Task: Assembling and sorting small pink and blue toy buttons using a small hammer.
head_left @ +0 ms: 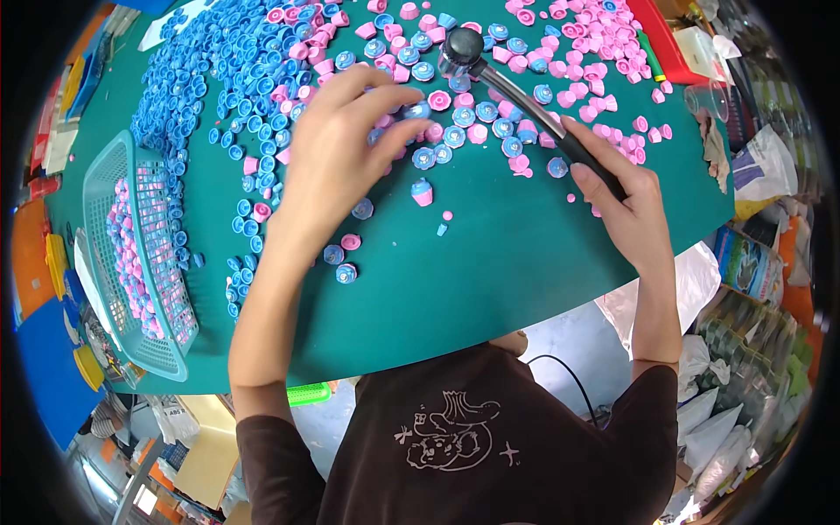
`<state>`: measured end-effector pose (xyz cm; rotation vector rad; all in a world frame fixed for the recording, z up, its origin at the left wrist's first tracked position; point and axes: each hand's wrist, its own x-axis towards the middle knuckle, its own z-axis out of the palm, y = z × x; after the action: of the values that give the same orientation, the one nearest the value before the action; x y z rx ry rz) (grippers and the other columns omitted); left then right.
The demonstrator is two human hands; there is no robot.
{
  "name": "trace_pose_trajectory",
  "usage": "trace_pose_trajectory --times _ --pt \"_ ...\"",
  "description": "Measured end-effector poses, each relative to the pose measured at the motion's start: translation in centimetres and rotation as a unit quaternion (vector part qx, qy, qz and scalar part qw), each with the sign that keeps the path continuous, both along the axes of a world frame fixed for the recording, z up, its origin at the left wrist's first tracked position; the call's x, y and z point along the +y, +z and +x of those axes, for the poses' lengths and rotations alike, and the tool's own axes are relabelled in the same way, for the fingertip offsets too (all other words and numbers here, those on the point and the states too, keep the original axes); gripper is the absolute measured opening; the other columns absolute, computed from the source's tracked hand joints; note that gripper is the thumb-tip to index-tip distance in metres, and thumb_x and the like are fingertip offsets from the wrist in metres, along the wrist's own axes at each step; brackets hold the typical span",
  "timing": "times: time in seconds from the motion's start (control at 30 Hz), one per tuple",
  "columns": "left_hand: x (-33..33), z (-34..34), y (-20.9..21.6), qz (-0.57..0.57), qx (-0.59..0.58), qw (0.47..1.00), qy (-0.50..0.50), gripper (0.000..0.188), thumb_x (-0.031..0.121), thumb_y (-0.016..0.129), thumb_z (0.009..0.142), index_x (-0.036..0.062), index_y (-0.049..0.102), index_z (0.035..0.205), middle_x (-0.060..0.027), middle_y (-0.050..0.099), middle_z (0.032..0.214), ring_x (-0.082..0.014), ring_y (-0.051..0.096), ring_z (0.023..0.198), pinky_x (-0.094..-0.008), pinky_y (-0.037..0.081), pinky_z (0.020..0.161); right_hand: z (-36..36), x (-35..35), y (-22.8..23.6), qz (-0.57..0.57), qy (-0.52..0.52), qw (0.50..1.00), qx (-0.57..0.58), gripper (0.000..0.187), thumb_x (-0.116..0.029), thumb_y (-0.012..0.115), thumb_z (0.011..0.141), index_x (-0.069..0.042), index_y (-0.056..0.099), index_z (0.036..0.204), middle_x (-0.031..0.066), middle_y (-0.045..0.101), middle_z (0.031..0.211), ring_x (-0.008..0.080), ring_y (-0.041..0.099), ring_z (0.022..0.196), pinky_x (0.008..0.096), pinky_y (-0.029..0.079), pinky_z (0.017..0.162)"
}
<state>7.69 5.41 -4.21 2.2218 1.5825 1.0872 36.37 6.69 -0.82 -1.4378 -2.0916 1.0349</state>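
My right hand is wrapped round the black grip of a mallet, which has a metal shaft and a round black face. The mallet's head is above the small plastic pieces at the top middle. To its left, my left hand pinches a small blue cupcake-shaped piece between thumb and fingers; part of it is hidden. Around both hands lie blue cupcake tops and pink cups. A joined cupcake, blue over pink, lies nearer me.
A dense heap of blue pieces covers the far left of the green table. Pink cups are heaped at far right by a red tray. A teal basket of small pink and blue parts stands at left.
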Motion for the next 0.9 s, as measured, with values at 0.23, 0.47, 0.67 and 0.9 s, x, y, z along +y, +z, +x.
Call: trace_pose_trajectory --times 0.23,0.47,0.67,0.9 --pt "3.4 1.2 -2.7 -0.027 0.041 0.998 -0.025 0.024 0.017 0.079 0.074 0.0031 0.070 0.091 -0.0076 0.064 0.087 -0.0238 0.060 0.073 -0.0340 0.049 0.062 1.2 -0.4 -1.2 -0.033 -0.021 0.998 0.041 0.041 -0.015 0.063 0.092 -0.009 0.058 0.132 -0.0007 0.062 0.080 0.0065 0.046 0.061 0.0217 0.039 0.056" --pt "4.1 1.3 -2.6 -0.032 0.058 0.997 -0.037 0.026 0.019 0.080 0.072 0.0013 0.069 0.088 -0.0075 0.063 0.086 -0.0249 0.059 0.074 -0.0355 0.047 0.063 1.1 -0.2 -1.5 -0.041 -0.009 0.999 0.029 0.042 -0.016 0.065 0.091 -0.009 0.058 0.132 0.0016 0.063 0.080 0.0072 0.047 0.062 0.0221 0.041 0.058" --pt "4.0 1.3 -3.2 -0.024 0.041 0.998 -0.031 0.028 0.020 0.081 0.072 0.0006 0.068 0.086 -0.0078 0.062 0.087 -0.0267 0.058 0.076 -0.0367 0.047 0.065 1.0 -0.3 -1.5 -0.041 -0.009 0.999 0.016 0.043 -0.018 0.065 0.091 -0.012 0.058 0.133 0.0014 0.061 0.077 0.0075 0.047 0.062 0.0226 0.041 0.058" --pt "3.5 1.0 -3.0 -0.022 0.056 0.998 -0.009 0.028 0.019 0.081 0.071 0.0020 0.069 0.089 -0.0086 0.063 0.091 -0.0273 0.062 0.085 -0.0353 0.050 0.072 0.3 -0.5 -0.5 -0.038 -0.006 0.999 -0.005 0.043 -0.015 0.064 0.092 -0.010 0.057 0.133 0.0025 0.063 0.079 0.0073 0.048 0.063 0.0231 0.042 0.059"
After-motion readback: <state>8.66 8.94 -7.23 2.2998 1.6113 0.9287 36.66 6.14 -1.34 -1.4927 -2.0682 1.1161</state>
